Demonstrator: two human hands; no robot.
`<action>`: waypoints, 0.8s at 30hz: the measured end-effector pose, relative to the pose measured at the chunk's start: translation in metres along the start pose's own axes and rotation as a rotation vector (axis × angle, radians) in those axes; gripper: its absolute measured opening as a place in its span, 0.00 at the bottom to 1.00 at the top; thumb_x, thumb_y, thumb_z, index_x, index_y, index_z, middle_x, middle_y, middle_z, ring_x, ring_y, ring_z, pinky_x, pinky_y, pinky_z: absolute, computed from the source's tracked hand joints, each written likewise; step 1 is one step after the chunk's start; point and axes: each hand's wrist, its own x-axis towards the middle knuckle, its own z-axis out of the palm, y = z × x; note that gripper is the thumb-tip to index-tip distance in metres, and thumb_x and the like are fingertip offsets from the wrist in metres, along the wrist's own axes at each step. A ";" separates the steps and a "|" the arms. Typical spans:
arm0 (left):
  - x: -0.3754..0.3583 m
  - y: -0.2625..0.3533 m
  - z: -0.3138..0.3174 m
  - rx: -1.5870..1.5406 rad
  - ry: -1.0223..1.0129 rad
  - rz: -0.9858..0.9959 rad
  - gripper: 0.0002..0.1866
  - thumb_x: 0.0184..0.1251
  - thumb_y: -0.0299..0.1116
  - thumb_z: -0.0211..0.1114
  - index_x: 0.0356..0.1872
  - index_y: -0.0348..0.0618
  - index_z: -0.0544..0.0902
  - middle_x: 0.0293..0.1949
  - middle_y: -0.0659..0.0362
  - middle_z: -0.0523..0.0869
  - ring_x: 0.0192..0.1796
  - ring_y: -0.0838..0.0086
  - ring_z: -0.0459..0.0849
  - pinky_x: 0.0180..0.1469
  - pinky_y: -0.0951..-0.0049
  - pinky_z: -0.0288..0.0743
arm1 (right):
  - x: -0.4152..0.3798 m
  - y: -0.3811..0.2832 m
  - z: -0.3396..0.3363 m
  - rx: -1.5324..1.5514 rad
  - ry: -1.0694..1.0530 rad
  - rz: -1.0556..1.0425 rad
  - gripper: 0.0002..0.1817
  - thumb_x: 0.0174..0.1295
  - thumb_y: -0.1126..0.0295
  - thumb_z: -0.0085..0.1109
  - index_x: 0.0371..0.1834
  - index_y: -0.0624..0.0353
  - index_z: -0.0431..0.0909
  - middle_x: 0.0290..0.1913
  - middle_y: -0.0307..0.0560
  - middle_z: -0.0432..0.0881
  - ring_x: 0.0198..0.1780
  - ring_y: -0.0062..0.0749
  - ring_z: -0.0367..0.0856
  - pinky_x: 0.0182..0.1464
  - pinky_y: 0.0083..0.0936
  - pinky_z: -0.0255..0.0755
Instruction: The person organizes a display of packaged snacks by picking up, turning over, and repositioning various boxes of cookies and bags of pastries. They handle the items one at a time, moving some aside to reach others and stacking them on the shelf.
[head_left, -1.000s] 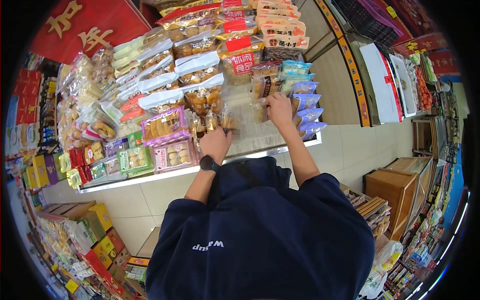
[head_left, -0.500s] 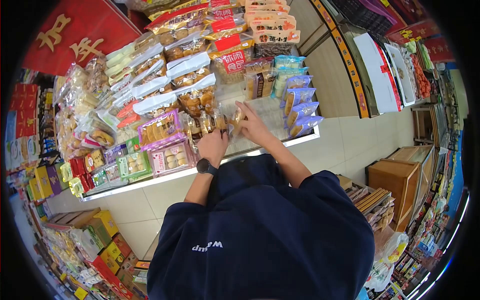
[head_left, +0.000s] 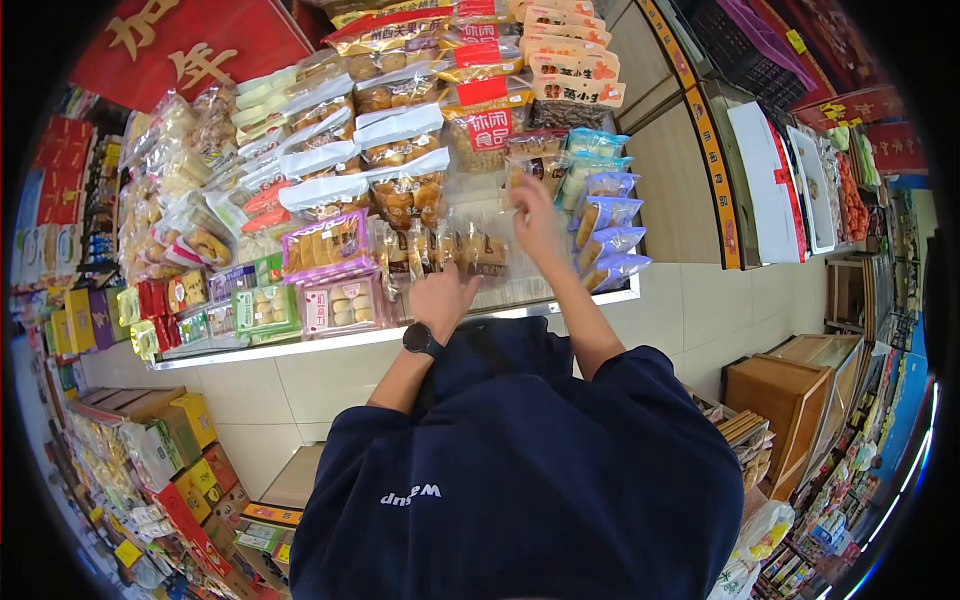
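Note:
My left hand (head_left: 442, 300), with a dark watch (head_left: 421, 341) on its wrist, lies at the front edge of a row of small clear packs of brown pastries (head_left: 428, 250). Its forefinger and thumb are spread, and the fingertips touch the packs. Farther right, my right hand (head_left: 541, 228) is smeared by motion, its fingertips right at the lower part of a brown-labelled pack (head_left: 535, 160). Purple-edged packs (head_left: 609, 242) stand just right of that hand. A purple-framed pastry pack (head_left: 325, 250) and a pink tray pack (head_left: 342, 306) sit left of my left hand.
Bagged pastries with white tops (head_left: 400, 130) and red-labelled bags (head_left: 488, 120) fill the back of the display. Its lit front edge (head_left: 270, 352) runs before me. At right stand an orange-trimmed counter (head_left: 712, 160) and a wooden cabinet (head_left: 775, 400).
My right hand has left the small brown pastry packs and moved back to the brown-labelled pack. My left hand stays at the row, its fingers now more spread.

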 end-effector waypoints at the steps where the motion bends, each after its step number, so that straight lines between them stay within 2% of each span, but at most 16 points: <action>1: 0.000 0.000 0.002 0.000 -0.001 0.014 0.24 0.65 0.56 0.67 0.32 0.41 0.84 0.22 0.49 0.87 0.27 0.54 0.88 0.31 0.57 0.81 | 0.015 -0.001 -0.008 -0.093 0.055 -0.001 0.21 0.57 0.82 0.54 0.55 0.58 0.78 0.70 0.60 0.71 0.65 0.58 0.76 0.60 0.40 0.76; 3: 0.000 0.000 0.005 0.010 -0.001 0.017 0.24 0.65 0.55 0.67 0.29 0.41 0.85 0.22 0.49 0.87 0.27 0.54 0.88 0.32 0.57 0.81 | 0.041 0.000 -0.020 -0.282 0.166 0.006 0.21 0.59 0.80 0.55 0.58 0.59 0.77 0.70 0.58 0.72 0.62 0.54 0.79 0.58 0.37 0.78; 6: 0.000 -0.001 0.010 0.036 -0.019 0.032 0.21 0.65 0.52 0.67 0.28 0.41 0.86 0.23 0.48 0.87 0.28 0.53 0.88 0.33 0.56 0.81 | 0.059 0.027 -0.021 -0.410 0.077 0.120 0.19 0.60 0.76 0.56 0.55 0.56 0.81 0.64 0.53 0.77 0.55 0.53 0.82 0.56 0.43 0.77; 9: 0.002 -0.001 0.013 0.035 -0.041 0.025 0.18 0.66 0.47 0.67 0.29 0.42 0.86 0.25 0.47 0.87 0.29 0.52 0.89 0.34 0.55 0.82 | 0.061 0.038 -0.025 -0.454 -0.074 0.156 0.13 0.58 0.76 0.58 0.46 0.56 0.85 0.55 0.49 0.82 0.50 0.50 0.83 0.53 0.43 0.78; 12: 0.002 0.000 0.013 0.013 -0.046 0.014 0.15 0.66 0.43 0.66 0.29 0.42 0.86 0.25 0.46 0.88 0.30 0.51 0.89 0.35 0.53 0.83 | 0.050 0.030 -0.039 -0.437 -0.160 0.064 0.08 0.56 0.75 0.60 0.38 0.56 0.85 0.46 0.45 0.83 0.46 0.50 0.84 0.49 0.42 0.79; 18: 0.000 -0.002 0.012 -0.049 -0.027 -0.006 0.14 0.67 0.42 0.64 0.29 0.42 0.86 0.25 0.46 0.87 0.30 0.50 0.89 0.36 0.52 0.83 | -0.016 -0.012 -0.064 -0.210 -0.264 -0.163 0.05 0.53 0.77 0.61 0.33 0.56 0.81 0.44 0.44 0.82 0.45 0.47 0.83 0.47 0.41 0.78; 21: 0.001 -0.001 0.010 -0.061 -0.039 -0.006 0.14 0.68 0.42 0.64 0.29 0.42 0.86 0.25 0.46 0.87 0.30 0.50 0.89 0.35 0.52 0.83 | -0.053 -0.027 -0.048 -0.161 -0.420 -0.132 0.05 0.54 0.79 0.62 0.33 0.59 0.80 0.47 0.44 0.83 0.46 0.48 0.83 0.49 0.37 0.79; 24: 0.001 0.000 0.009 -0.047 -0.062 0.016 0.14 0.68 0.42 0.64 0.29 0.42 0.86 0.24 0.46 0.87 0.30 0.51 0.89 0.35 0.52 0.83 | -0.069 -0.026 -0.030 -0.191 -0.508 -0.212 0.07 0.54 0.79 0.61 0.36 0.58 0.81 0.49 0.43 0.82 0.47 0.47 0.84 0.49 0.38 0.79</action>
